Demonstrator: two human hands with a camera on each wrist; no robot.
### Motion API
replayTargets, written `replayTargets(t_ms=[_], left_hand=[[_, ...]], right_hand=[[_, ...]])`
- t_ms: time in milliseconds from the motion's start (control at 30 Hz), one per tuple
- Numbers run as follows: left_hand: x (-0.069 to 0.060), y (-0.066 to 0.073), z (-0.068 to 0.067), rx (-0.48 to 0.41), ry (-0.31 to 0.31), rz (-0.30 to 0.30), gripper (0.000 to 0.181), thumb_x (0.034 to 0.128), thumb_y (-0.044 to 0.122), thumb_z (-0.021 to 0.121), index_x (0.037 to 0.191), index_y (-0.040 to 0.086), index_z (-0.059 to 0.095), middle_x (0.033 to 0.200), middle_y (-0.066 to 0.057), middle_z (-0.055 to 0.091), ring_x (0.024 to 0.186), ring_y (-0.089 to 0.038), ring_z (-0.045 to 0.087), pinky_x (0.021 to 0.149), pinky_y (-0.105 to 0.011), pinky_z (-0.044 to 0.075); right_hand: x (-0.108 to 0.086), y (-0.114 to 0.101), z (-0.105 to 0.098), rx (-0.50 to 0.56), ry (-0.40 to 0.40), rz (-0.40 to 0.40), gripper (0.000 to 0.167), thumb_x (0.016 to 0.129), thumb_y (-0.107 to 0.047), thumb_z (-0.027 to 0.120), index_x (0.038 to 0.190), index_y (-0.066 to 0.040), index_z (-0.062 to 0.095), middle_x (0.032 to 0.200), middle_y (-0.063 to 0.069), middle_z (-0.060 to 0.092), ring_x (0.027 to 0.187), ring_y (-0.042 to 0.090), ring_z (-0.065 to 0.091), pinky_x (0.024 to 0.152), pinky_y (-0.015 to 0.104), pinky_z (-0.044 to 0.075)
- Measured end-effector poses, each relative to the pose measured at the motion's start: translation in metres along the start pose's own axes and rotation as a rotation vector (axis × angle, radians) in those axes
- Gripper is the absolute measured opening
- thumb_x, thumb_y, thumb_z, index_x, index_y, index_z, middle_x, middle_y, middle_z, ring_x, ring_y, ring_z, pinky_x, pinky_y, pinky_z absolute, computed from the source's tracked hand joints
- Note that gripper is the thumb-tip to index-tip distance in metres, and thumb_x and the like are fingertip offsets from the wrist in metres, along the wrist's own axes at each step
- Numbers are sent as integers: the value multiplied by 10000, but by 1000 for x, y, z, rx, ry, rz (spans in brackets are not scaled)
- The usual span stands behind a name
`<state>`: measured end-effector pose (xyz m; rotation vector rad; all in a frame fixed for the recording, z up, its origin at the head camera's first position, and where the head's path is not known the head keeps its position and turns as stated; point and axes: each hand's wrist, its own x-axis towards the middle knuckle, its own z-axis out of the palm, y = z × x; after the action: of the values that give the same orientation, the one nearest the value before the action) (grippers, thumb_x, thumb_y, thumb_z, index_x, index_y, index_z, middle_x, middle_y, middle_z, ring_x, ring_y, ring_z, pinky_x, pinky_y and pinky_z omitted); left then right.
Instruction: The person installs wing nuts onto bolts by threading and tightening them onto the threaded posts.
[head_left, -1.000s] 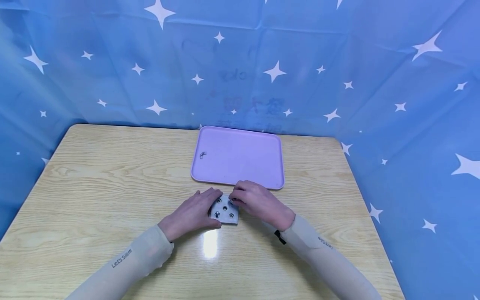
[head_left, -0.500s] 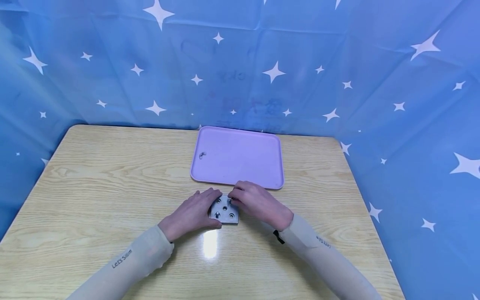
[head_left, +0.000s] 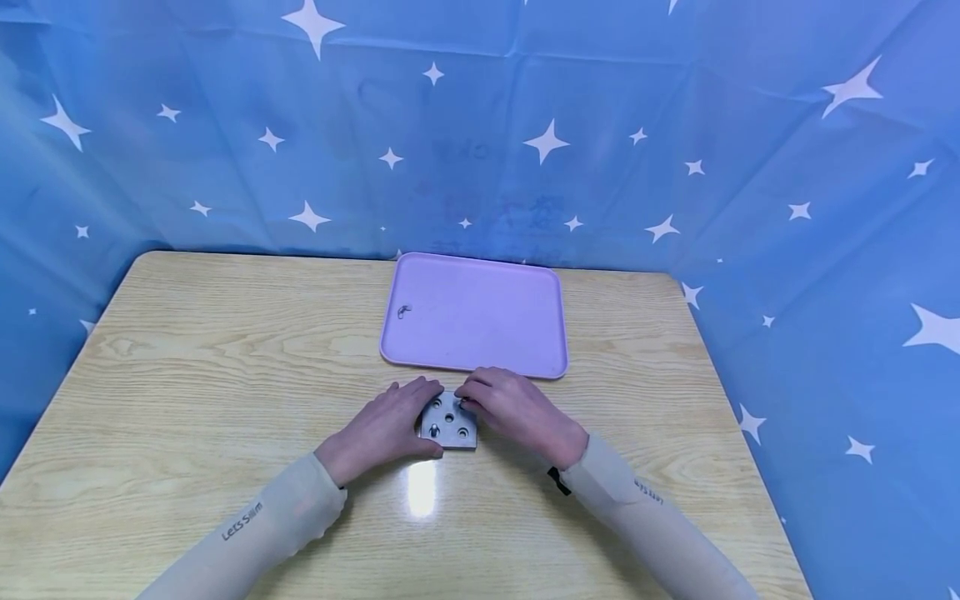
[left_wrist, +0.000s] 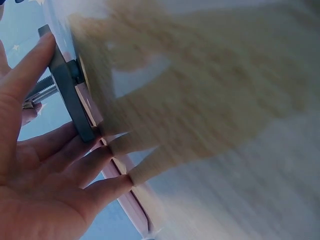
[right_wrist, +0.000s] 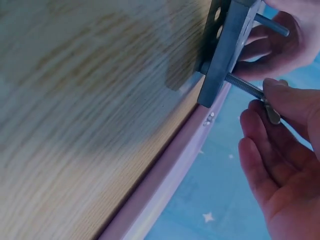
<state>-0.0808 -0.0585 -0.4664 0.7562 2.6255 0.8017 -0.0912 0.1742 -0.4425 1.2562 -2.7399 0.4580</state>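
Observation:
A square grey metal plate [head_left: 450, 435] with several holes lies on the table, held along its left side between the thumb and fingers of my left hand [head_left: 385, 423]. At its far right corner my right hand [head_left: 519, 414] pinches a small wing nut [right_wrist: 272, 114] at the top of a threaded bolt [right_wrist: 243, 85]. That bolt stands up through the plate. A second bolt [head_left: 434, 431] rises from the near left corner. Bolt heads [left_wrist: 76, 70] show beneath the plate in the left wrist view. My right fingers partly hide the wing nut.
Just beyond the hands sits a shallow purple tray [head_left: 487, 317]. Small metal pieces [head_left: 405, 312] lie at its left side, too small to identify in the head view. The wooden table [head_left: 225, 375] ends at a blue star-patterned curtain [head_left: 480, 108].
The right hand's fingers have shifted very slightly at the far right corner of the plate. The left hand and the plate stay in place.

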Motion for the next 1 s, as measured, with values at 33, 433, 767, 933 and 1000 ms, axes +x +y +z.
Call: replayTargets(t_ms=[33, 433, 767, 933, 1000], left_hand=[[0, 0, 0, 4, 3, 2, 864, 734, 359, 943, 1424, 22, 549, 1425, -186, 591, 1387, -385, 501, 1164, -629, 362], [0, 0, 1, 19, 3, 4, 871, 733, 376, 941, 1424, 21, 547, 1421, -193, 590, 1361, -376, 525, 1156, -626, 375], [0, 0, 0, 12, -3, 1, 877, 738, 379, 939, 1432, 18, 543, 1439, -197, 579, 1385, -383, 501, 1162, -626, 368], [0, 0, 0, 11, -5, 0, 871, 738, 379, 939, 1430, 23, 545, 1436, -194, 582, 1375, -379, 512, 1159, -623, 372], [0, 0, 0, 9, -6, -1, 870, 739, 377, 939, 1430, 25, 545, 1432, -189, 584, 1360, -370, 526, 1161, -622, 370]], right_hand=[[0, 0, 0, 4, 6, -3, 152, 939, -93, 771, 1089, -74, 766, 1031, 24, 724, 946, 144, 693, 850, 282, 598], [-2, 1, 1, 95, -7, 32, 152, 964, -94, 739, 1112, -66, 755, 1034, 14, 716, 935, 120, 682, 829, 274, 594], [-1, 1, 1, 91, -10, 37, 154, 970, -101, 733, 1116, -55, 751, 1034, 25, 718, 932, 122, 686, 830, 268, 595], [-2, 1, 3, 99, -8, 50, 149, 969, -114, 736, 1106, -57, 754, 1016, 21, 719, 915, 126, 687, 819, 272, 596], [-2, 1, 4, 99, 4, 57, 153, 965, -125, 742, 1102, -58, 753, 1013, 21, 720, 916, 131, 686, 826, 274, 595]])
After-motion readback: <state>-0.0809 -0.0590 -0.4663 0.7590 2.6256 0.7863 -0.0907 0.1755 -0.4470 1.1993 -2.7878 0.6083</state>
